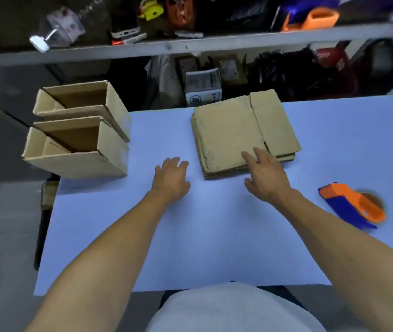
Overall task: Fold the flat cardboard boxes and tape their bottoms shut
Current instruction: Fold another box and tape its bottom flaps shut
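Both bare forearms reach forward over the blue table [190,236]. The left hand [171,179] lies palm down on the tabletop, fingers spread and relaxed, holding nothing. The right hand [266,174] is also palm down with fingers stretched out loosely, its fingertips [247,155] over the near edge of the stack of flat boxes [241,130]; whether they touch it cannot be told. Two folded boxes [80,130] stand open-topped well to the left of the left hand. A tape dispenser [352,204] lies to the right of the right wrist.
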